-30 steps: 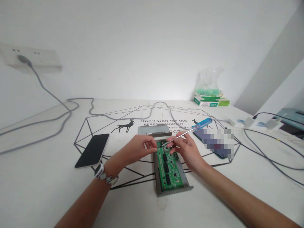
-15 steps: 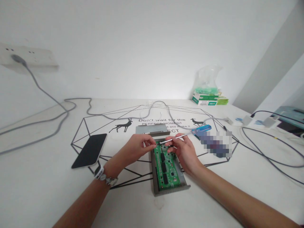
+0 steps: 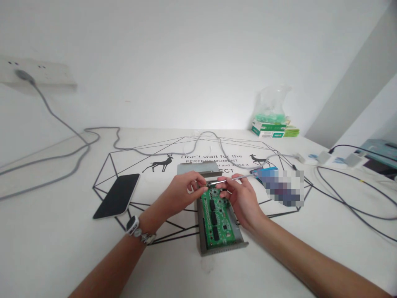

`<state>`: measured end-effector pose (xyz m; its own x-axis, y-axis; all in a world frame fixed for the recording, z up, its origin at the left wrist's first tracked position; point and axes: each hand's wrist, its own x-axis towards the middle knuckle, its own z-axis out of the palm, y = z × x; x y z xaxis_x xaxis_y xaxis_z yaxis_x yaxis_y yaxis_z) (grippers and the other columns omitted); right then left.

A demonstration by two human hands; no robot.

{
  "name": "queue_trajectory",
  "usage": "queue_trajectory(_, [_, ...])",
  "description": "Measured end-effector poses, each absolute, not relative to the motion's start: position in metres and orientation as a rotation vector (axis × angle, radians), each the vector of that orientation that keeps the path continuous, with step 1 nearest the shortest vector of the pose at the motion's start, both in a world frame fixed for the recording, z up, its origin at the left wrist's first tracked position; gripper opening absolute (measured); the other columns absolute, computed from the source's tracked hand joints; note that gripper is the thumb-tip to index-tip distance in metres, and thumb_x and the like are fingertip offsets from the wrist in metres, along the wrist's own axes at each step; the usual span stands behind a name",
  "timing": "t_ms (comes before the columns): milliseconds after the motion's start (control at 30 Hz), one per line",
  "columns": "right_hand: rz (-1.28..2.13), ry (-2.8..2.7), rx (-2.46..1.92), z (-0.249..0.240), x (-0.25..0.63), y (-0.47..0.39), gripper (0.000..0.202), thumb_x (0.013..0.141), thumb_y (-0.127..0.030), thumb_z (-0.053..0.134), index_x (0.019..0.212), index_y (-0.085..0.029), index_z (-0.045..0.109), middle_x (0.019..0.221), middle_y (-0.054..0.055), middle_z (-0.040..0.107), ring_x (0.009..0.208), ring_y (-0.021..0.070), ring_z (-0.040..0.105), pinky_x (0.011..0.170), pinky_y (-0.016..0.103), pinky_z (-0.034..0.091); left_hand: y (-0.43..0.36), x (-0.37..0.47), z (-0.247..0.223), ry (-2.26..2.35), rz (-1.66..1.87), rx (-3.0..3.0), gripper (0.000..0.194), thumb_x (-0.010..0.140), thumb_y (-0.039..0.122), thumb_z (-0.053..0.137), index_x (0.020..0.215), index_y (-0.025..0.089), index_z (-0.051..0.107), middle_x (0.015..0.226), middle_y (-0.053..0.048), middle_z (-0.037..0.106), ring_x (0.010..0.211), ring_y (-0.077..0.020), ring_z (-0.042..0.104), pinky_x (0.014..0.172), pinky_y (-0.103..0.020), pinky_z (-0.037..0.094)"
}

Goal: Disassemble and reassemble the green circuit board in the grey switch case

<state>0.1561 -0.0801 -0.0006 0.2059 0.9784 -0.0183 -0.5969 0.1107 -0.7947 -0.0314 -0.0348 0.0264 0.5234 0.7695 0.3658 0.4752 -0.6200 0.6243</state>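
A green circuit board (image 3: 218, 217) lies in a grey metal casing (image 3: 203, 244) in front of me. My right hand (image 3: 243, 198) grips a screwdriver (image 3: 238, 177) by its metal shaft, over the far end of the board. Its blue handle points right and its tip points left. At that tip, the thumb and fingers of my left hand (image 3: 186, 190) are pinched together. Whatever sits between them is too small to make out. Behind the casing lies a flat grey metal plate (image 3: 197, 168). A watch and a bracelet are on my left wrist.
A dark-screened phone (image 3: 118, 196) lies to the left. On the right are a blurred blue item (image 3: 281, 188), a power strip (image 3: 331, 158) and black cables. Green-and-white boxes (image 3: 268, 128) stand against the wall under a clear bag. A grey cable (image 3: 149, 154) crosses the back.
The screwdriver has tilted flatter, its handle a little lower and its tip slightly higher and further left, now meeting my left fingertips. My left hand has shifted slightly right and up.
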Motion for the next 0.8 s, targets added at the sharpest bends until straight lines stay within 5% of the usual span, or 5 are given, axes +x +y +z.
queue_trajectory(400, [1.282,-0.571,-0.776,0.0013,0.1566,-0.0781,0.028,0.077,-0.014,0.071,0.089,-0.022,0.047,0.084,0.007,0.077,0.068,0.0181,0.074,0.049,0.021,0.054,-0.0342,-0.0351,0.0320,0.980,0.888,2.308,0.008,0.088,0.023,0.063,0.087,0.017,0.068,0.078,-0.001,0.069,0.069,-0.0121,0.059,0.066,-0.025,0.048])
queue_trajectory(600, [1.360,-0.590,-0.781,0.0018,0.1599,-0.0759,0.023,0.079,-0.021,0.078,0.087,-0.018,0.056,0.103,0.012,0.077,0.085,0.0219,0.078,0.048,0.017,0.055,-0.0341,-0.0336,0.0308,0.972,1.016,2.251,0.012,0.092,0.028,0.060,0.092,0.017,0.064,0.081,-0.002,0.068,0.074,-0.0136,0.062,0.069,-0.026,0.050])
queue_trajectory(800, [1.372,-0.547,-0.798,0.0025,0.1605,-0.0752,0.017,0.082,-0.022,0.077,0.089,-0.015,0.063,0.092,0.009,0.077,0.078,0.0200,0.078,0.043,0.016,0.053,-0.0374,-0.0323,0.0355,0.950,1.101,2.188,0.013,0.096,0.030,0.054,0.095,0.017,0.058,0.085,-0.004,0.069,0.078,-0.0150,0.066,0.073,-0.028,0.052])
